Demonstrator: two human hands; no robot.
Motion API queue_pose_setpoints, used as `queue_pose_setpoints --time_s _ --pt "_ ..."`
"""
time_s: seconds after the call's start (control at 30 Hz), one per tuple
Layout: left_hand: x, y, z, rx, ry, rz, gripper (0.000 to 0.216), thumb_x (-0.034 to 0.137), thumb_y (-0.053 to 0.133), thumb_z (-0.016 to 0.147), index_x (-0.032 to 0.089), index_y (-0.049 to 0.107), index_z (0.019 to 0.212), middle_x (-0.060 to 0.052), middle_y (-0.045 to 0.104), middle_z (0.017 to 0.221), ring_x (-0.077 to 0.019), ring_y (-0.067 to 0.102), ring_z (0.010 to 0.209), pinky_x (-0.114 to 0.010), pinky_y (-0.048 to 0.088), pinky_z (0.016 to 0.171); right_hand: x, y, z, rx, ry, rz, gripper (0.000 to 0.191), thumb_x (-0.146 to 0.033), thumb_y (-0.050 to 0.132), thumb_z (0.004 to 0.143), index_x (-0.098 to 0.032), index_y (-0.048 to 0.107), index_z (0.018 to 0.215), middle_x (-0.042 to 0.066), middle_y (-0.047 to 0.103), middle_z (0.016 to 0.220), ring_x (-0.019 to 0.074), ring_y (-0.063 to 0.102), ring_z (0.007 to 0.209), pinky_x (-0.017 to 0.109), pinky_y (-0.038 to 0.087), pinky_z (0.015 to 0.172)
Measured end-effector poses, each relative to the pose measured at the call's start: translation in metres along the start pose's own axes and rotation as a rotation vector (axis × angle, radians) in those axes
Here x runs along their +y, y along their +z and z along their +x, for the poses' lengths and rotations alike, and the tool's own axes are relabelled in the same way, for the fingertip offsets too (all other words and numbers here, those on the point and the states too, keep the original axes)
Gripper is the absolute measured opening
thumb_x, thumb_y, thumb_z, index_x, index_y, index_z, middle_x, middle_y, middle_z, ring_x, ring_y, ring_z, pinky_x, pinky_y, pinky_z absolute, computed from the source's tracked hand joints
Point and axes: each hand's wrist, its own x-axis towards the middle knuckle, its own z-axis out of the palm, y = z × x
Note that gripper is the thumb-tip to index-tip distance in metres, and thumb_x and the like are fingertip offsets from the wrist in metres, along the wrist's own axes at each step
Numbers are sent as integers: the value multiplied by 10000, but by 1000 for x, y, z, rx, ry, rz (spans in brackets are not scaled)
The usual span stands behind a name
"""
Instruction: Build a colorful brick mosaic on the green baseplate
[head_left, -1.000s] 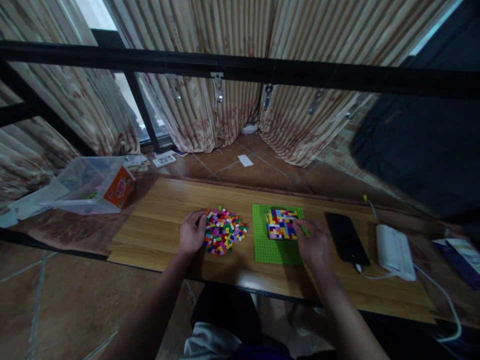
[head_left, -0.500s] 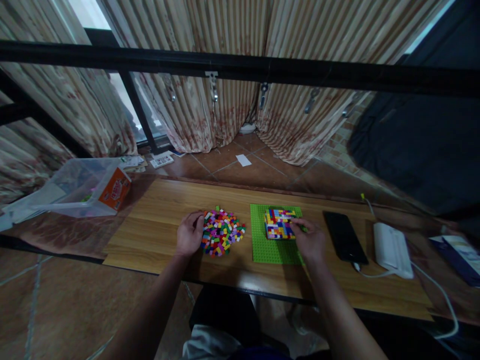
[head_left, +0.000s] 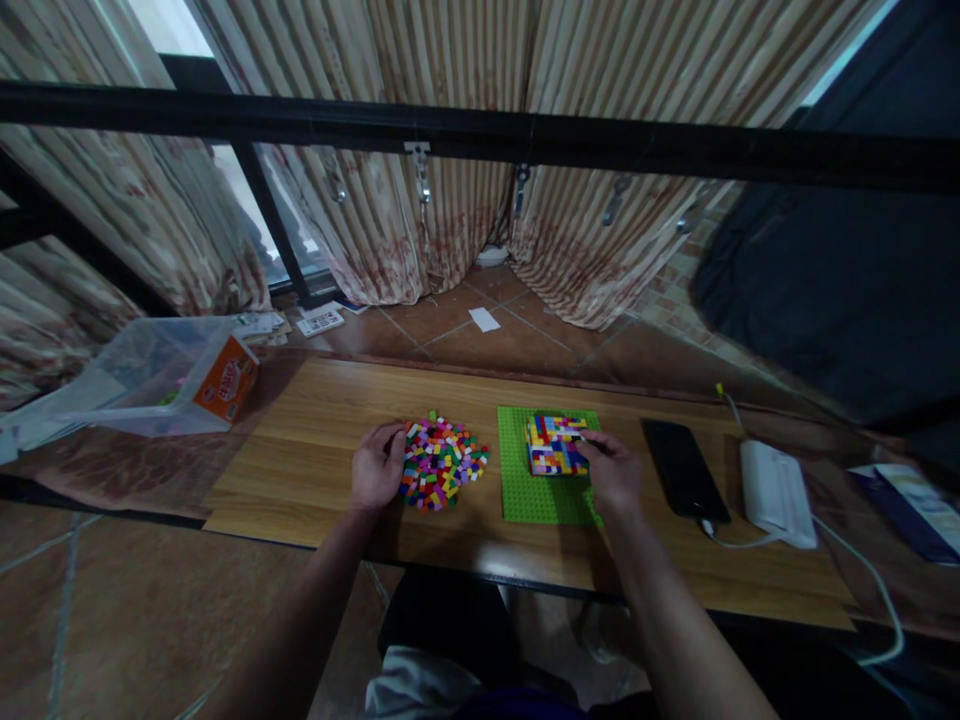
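A heap of small toy building bricks (head_left: 444, 465) in many colours lies on the table, left of the green baseplate (head_left: 517, 500). On that baseplate stands a low, multicoloured block of joined bricks (head_left: 551, 445). My left hand (head_left: 377, 467) rests at the heap's left edge, fingers loosely curved, thumb apart from them. At the block's right side is my right hand (head_left: 613, 473), its thumb and fingertips pinched together over the top edge. Whatever sits between those fingertips is too small to make out. The hand covers the block's right end.
Right of the baseplate lie a black phone (head_left: 684, 470) and a white power bank (head_left: 778, 493) joined by a cable. A clear plastic bin (head_left: 142, 380) with an orange label stands at the far left. A black rail (head_left: 465, 130) crosses beyond the wooden table (head_left: 300, 440).
My right hand has shifted slightly at the block's right side, and green no longer shows between its fingers. My left hand stays beside the heap. The whole view has moved slightly.
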Motion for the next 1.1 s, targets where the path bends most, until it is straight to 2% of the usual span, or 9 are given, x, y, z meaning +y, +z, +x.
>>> queue_pose_setpoints --time_s 0.2,0.33,0.37,0.43,0.53,0.63,0.77,0.97,1.1 --pt "2 0 0 6 5 7 304 353 452 914 179 697 961 -105 715 1006 -242 654 974 -402 520 927 -8 -6 -1 -16 -76 -98 337 -407 672 625 -137 713 823 81 699 752 229 639 683 416 533 667" --pt "2 0 -1 16 7 2 287 340 458 914 188 699 947 -95 715 991 -235 654 974 -398 521 929 -28 -10 -25 -7 -268 -229 289 -371 680 693 -168 718 895 125 681 1010 290 578 1032 493 439 941" --pt "2 1 -1 19 7 -3 282 337 460 915 190 699 944 -93 714 990 -233 654 979 -395 520 932 -32 -7 -35 -41 -411 -325 279 -371 618 773 -174 713 945 132 670 1055 290 560 1072 496 424 963" --pt "2 1 -1 25 3 -8 278 332 461 916 190 699 940 -92 713 988 -231 653 987 -392 519 937 -39 2 -57 -157 -493 -345 218 -327 559 841 -195 709 928 95 683 999 241 600 982 423 455 930" --pt "2 2 -2 24 -3 -8 277 329 463 918 185 699 944 -97 712 994 -232 652 984 -394 520 934 -41 22 -89 -444 -606 -444 222 -253 486 893 -198 696 939 82 683 932 223 617 900 374 480 852" --pt "2 2 -2 14 -5 -8 269 322 465 920 192 699 943 -90 715 980 -227 656 966 -390 522 928 -36 41 -108 -515 -606 -551 215 -213 480 894 -206 693 917 77 676 917 221 612 877 350 475 816" --pt "2 2 -2 8 -6 -9 259 316 471 921 197 699 946 -81 719 987 -220 655 983 -380 521 935 -33 54 -111 -506 -604 -637 212 -190 482 893 -179 693 916 91 673 908 225 608 856 352 466 816" --pt "2 2 -2 18 -7 -8 261 315 468 921 193 699 935 -90 716 987 -226 654 968 -389 523 928 -32 61 -108 -520 -632 -650 234 -191 473 911 -193 693 829 88 670 880 218 599 844 339 459 803" --pt "1 2 -2 13 -4 -8 263 322 470 917 193 698 929 -88 715 979 -228 654 962 -391 521 925 -37 53 -109 -516 -605 -584 234 -235 474 928 -198 695 861 78 675 896 211 611 858 332 465 807"
